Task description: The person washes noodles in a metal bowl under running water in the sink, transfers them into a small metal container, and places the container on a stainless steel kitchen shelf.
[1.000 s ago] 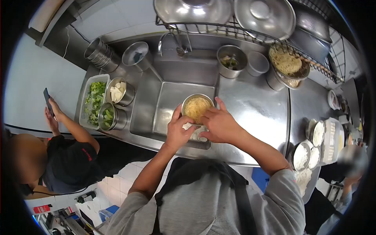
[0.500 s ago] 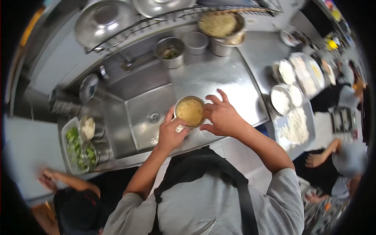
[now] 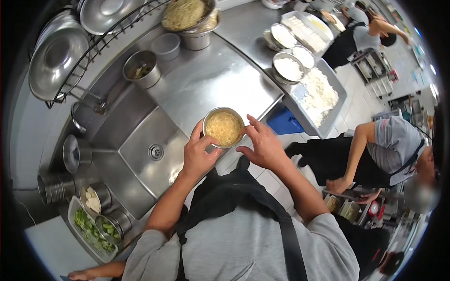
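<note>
A round metal cup [image 3: 205, 122] filled with pale yellow shreds [image 3: 224, 128] is held up in front of my apron, near the counter's front edge. My left hand [image 3: 199, 152] grips its left side, with the thumb over the near rim. My right hand [image 3: 263, 146] is at the cup's right side. Its fingers and thumb are spread, and a fingertip is at the rim; whether it bears any weight I cannot tell.
A steel sink [image 3: 154, 133] lies left of the cup. Behind stand a metal pot [image 3: 140, 70], a plastic tub [image 3: 166, 47] and a noodle-filled strainer [image 3: 187, 14]. Right are a tray of white crumbly food [image 3: 321, 96] and a co-worker [image 3: 393, 145]. Chopped greens [image 3: 89, 229] sit lower left.
My view has turned to the right, so the sink and counter appear rotated. My right hand has moved from over the cup's edge to its right side. My left hand still holds the cup.
</note>
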A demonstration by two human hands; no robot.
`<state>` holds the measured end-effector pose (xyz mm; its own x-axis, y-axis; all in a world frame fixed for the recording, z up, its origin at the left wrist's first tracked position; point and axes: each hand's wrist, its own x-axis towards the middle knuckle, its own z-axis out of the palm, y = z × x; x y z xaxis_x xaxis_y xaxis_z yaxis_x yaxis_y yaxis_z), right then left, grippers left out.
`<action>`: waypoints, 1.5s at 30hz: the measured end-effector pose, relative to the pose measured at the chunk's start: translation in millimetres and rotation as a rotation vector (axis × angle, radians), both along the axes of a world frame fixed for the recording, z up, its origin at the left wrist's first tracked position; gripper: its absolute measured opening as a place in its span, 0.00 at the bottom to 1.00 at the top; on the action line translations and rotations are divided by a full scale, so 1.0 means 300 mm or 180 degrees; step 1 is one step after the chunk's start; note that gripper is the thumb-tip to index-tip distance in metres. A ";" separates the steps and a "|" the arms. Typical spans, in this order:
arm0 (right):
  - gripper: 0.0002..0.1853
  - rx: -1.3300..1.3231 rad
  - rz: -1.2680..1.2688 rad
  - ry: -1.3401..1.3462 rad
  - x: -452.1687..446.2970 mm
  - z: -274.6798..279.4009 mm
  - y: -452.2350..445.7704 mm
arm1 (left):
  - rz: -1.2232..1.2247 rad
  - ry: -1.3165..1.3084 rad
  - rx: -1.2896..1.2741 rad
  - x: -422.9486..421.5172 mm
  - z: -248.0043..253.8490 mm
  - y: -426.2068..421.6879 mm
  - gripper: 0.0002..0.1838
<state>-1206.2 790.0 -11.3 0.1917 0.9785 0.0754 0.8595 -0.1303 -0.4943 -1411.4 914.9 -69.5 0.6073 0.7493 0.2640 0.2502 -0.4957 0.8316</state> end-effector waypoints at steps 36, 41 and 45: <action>0.14 0.0253 -0.2240 0.0521 0.407 -0.030 -0.982 | -0.1976 -0.0177 0.0437 0.822 0.207 -0.293 0.24; 0.14 0.0461 -0.3315 0.0112 0.394 -0.039 -1.140 | -0.2270 -0.0271 0.0235 1.058 0.094 -0.294 0.21; 0.16 0.0763 -0.4023 -0.0133 0.406 -0.064 -1.226 | -0.2757 -0.0249 0.0170 1.249 0.072 -0.411 0.22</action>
